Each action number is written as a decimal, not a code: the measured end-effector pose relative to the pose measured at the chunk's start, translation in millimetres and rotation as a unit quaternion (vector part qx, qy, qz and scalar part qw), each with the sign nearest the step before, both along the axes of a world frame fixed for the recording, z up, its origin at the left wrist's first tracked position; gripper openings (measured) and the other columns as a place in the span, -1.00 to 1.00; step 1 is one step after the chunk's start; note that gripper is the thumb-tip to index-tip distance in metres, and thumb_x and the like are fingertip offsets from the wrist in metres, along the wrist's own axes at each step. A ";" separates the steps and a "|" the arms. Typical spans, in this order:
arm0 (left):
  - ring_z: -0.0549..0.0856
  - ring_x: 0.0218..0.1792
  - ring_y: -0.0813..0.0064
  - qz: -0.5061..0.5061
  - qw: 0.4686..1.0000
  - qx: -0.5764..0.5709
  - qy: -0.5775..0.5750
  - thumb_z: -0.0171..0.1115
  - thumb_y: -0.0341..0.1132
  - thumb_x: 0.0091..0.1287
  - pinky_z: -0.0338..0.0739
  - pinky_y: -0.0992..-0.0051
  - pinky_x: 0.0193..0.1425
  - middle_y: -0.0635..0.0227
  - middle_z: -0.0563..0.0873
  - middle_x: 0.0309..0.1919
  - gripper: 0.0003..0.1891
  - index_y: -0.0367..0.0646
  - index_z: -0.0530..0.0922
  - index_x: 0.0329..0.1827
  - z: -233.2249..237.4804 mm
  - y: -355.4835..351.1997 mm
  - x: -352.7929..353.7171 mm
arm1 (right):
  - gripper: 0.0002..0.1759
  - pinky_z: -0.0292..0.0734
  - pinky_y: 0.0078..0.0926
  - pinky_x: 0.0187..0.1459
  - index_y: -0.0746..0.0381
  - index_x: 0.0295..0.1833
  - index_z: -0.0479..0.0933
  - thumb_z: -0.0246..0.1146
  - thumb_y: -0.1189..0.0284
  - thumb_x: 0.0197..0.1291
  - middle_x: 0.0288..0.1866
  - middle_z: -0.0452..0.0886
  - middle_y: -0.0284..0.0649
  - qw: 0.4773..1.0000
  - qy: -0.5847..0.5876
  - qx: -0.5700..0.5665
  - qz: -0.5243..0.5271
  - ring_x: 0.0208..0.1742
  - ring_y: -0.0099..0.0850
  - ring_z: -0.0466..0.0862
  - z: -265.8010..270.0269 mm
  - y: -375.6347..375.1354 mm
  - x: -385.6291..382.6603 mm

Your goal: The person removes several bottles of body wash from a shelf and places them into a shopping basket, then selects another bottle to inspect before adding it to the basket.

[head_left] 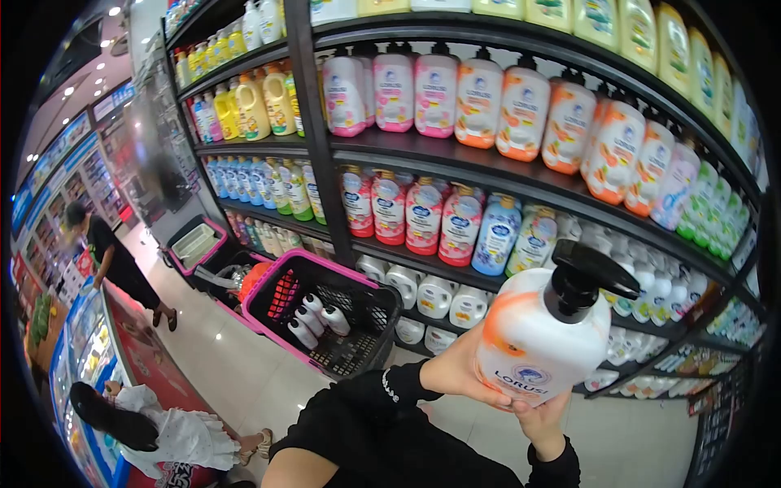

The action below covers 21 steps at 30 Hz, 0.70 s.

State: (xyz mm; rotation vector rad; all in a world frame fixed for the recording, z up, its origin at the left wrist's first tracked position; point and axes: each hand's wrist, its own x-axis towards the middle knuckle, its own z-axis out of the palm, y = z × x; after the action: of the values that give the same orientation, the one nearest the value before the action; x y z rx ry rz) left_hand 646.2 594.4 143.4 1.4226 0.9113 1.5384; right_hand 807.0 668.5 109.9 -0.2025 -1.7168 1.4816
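A white and orange pump bottle (pixel 541 329) with a black pump head is held up close in front of me, its label reading LORUS. My left hand (pixel 457 368) is closed around its left side near the bottom. From below, my right hand (pixel 543 421) grips its lower right part, the thumb on the front. Similar orange-labelled pump bottles (pixel 521 112) line the shelf behind, with pink-labelled ones (pixel 436 94) to their left. The lower ends of the fingers behind the bottle are hidden.
A black shopping basket with a pink rim (pixel 281 259) holds several small white bottles (pixel 313 321). Another basket (pixel 195 244) stands behind it. Dark shelving (pixel 472 154) curves around the right. Two people (pixel 110 260) are at the left, beside a counter (pixel 134 358).
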 end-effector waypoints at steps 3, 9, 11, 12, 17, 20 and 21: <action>0.47 0.01 0.45 0.019 0.999 0.044 0.004 0.51 -0.36 -0.27 0.38 0.45 0.07 0.25 0.50 -0.03 -0.24 -0.30 0.33 0.08 -15.2 -10.0 20.0 | 0.00 0.31 -0.31 0.10 0.40 0.24 -0.03 0.39 0.13 -0.16 0.13 0.26 -0.03 1.000 -0.005 0.005 -0.023 0.14 -0.25 0.36 -9.6 -16.8 21.6; 0.45 0.03 0.45 0.029 0.999 0.022 -0.011 0.53 -0.34 -0.30 0.35 0.43 0.10 0.25 0.47 0.01 -0.20 -0.28 0.32 0.10 -22.7 -38.0 38.7 | -0.02 0.31 -0.33 0.08 0.41 0.22 0.00 0.39 0.13 -0.16 0.12 0.25 -0.03 0.997 -0.071 0.033 -0.011 0.13 -0.25 0.36 -23.2 -35.3 47.4; 0.44 0.04 0.44 0.037 0.999 0.010 -0.015 0.54 -0.34 -0.30 0.34 0.42 0.11 0.25 0.46 0.02 -0.19 -0.27 0.32 0.10 -22.2 -49.9 39.7 | -0.02 0.28 -0.31 0.10 0.42 0.21 0.01 0.39 0.11 -0.17 0.12 0.24 -0.02 0.995 -0.091 0.033 0.001 0.14 -0.24 0.35 -24.6 -41.9 48.0; 0.43 0.06 0.42 0.042 0.999 0.002 -0.014 0.54 -0.34 -0.31 0.33 0.41 0.12 0.25 0.45 0.03 -0.18 -0.27 0.32 0.11 -22.7 -56.3 39.7 | -0.02 0.28 -0.31 0.10 0.42 0.21 0.01 0.39 0.11 -0.17 0.12 0.24 -0.02 0.995 -0.094 0.029 0.003 0.14 -0.24 0.35 -25.5 -46.4 47.1; 0.41 0.08 0.39 0.091 0.996 -0.009 0.017 0.53 -0.31 -0.29 0.30 0.39 0.15 0.25 0.43 0.04 -0.18 -0.26 0.30 0.12 -37.3 -84.5 26.5 | -0.02 0.24 -0.31 0.11 0.43 0.19 0.03 0.36 0.05 -0.16 0.12 0.24 0.00 0.994 -0.096 0.035 0.050 0.15 -0.22 0.33 -29.5 -61.5 27.7; 0.41 0.09 0.39 0.129 0.991 -0.014 0.024 0.53 -0.28 -0.27 0.30 0.39 0.15 0.25 0.44 0.03 -0.17 -0.26 0.29 0.13 -43.1 -103.4 12.9 | -0.04 0.24 -0.31 0.11 0.43 0.18 0.02 0.34 0.04 -0.13 0.12 0.23 0.02 0.990 -0.096 0.031 0.103 0.14 -0.21 0.33 -27.2 -68.7 5.6; 0.41 0.09 0.39 0.153 0.987 -0.006 0.040 0.52 -0.27 -0.27 0.30 0.39 0.15 0.25 0.44 0.03 -0.16 -0.26 0.28 0.13 -44.1 -109.5 6.8 | -0.04 0.24 -0.31 0.11 0.43 0.18 0.02 0.34 0.04 -0.13 0.12 0.23 0.02 0.989 -0.100 0.024 0.109 0.14 -0.21 0.33 -28.0 -71.3 -3.1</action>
State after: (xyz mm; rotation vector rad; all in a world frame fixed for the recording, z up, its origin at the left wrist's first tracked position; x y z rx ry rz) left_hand 653.0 484.9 99.3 1.3918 1.2308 1.7046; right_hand 803.9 597.2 81.9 -0.1435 -1.9857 1.6200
